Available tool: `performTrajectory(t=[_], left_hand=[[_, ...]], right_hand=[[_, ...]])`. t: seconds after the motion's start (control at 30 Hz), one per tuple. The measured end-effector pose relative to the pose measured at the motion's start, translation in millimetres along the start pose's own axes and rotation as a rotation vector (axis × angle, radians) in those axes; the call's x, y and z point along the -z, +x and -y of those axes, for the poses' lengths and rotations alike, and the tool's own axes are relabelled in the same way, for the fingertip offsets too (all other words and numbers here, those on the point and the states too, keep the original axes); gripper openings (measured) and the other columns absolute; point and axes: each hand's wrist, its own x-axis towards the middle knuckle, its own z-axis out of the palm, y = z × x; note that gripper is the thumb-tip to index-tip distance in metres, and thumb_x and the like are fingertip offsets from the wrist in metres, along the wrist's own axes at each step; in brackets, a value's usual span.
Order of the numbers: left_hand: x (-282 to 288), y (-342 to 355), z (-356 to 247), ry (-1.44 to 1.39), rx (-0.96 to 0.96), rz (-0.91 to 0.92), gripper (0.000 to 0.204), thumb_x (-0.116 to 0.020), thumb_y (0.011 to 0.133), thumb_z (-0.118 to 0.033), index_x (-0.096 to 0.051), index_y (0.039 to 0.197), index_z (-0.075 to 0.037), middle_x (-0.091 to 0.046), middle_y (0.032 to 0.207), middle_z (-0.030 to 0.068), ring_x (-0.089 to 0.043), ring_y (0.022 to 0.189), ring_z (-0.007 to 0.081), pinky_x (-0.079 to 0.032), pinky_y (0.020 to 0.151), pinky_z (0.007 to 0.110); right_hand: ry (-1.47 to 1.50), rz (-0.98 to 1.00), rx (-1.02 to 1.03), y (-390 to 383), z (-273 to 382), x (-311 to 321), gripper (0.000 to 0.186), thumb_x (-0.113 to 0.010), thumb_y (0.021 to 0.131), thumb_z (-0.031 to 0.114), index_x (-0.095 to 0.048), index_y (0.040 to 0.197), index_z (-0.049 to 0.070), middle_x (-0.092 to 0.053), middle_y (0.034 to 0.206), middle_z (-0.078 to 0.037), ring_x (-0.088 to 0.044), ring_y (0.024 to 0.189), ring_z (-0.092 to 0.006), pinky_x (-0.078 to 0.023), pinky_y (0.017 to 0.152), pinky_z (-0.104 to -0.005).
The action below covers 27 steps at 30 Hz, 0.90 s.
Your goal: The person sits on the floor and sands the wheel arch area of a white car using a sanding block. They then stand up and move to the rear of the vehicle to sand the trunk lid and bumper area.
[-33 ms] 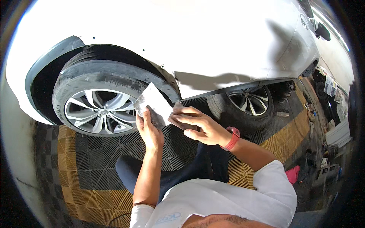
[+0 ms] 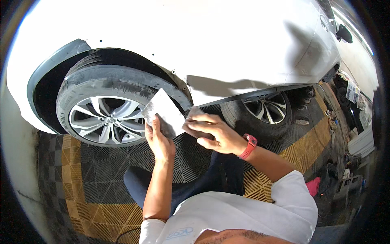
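Observation:
My left hand [image 2: 161, 143] is closed on a flat white piece [image 2: 167, 106], holding it tilted in front of the wheel. Grey, dusty smears mark the part by my thumb. At its right edge, my right hand [image 2: 219, 134] grips a thin brown-grey sheet [image 2: 193, 131] that looks like sandpaper. The fingers lie over this sheet, slightly smeared by motion, and the sheet meets or nearly meets the white piece. A red watch [image 2: 249, 147] is on my right wrist.
A white car body [image 2: 227, 44] fills the far side, its mounted wheel [image 2: 106, 118] close by my left hand. A loose dark trim strip [image 2: 122, 73] rests along that tyre. Another wheel [image 2: 266, 110] lies beyond my right hand. Ribbed black-and-yellow floor tiles [image 2: 101, 179] lie below.
My right hand and the sheet have shifted very slightly, and the sheet looks more blurred. My left hand and the white piece stay almost in place.

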Motion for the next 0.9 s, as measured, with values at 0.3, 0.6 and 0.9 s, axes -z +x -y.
performTrajectory(t=[0.3,0.6,0.9], left_hand=[[93.3,-1.2,-13.6,-0.043,0.258,-0.039,0.042,-0.064,0.101,-0.017,-0.054,0.138,0.000,-0.068,0.121,0.0074,-0.069,0.106,0.0180,-0.058,0.092,0.033],[233.8,-32.4,55.5,0.033,0.434,-0.245,0.033,-0.057,0.103,-0.012,-0.058,0.132,0.002,-0.067,0.124,0.0087,-0.066,0.111,0.0223,-0.054,0.097,0.036],[257.7,-33.7,76.3,0.164,0.465,-0.269,0.034,-0.057,0.104,-0.017,-0.057,0.132,0.002,-0.063,0.126,0.0103,-0.063,0.111,0.0216,-0.051,0.097,0.035]], right_hand=[[0.808,-0.955,-0.058,68.2,4.6,163.6,0.063,-0.039,0.107,0.048,-0.043,0.150,0.001,-0.054,0.144,-0.020,-0.046,0.141,-0.0352,-0.034,0.118,-0.0585],[-0.449,-0.909,0.405,194.4,40.8,240.8,0.041,-0.057,0.102,0.018,-0.056,0.140,0.003,-0.059,0.139,-0.011,-0.050,0.138,-0.0267,-0.033,0.118,-0.0422],[-1.304,-0.465,0.326,269.2,56.2,221.9,0.050,-0.064,0.093,0.042,-0.059,0.133,0.011,-0.057,0.139,-0.010,-0.057,0.126,-0.0286,-0.037,0.103,-0.0632]])
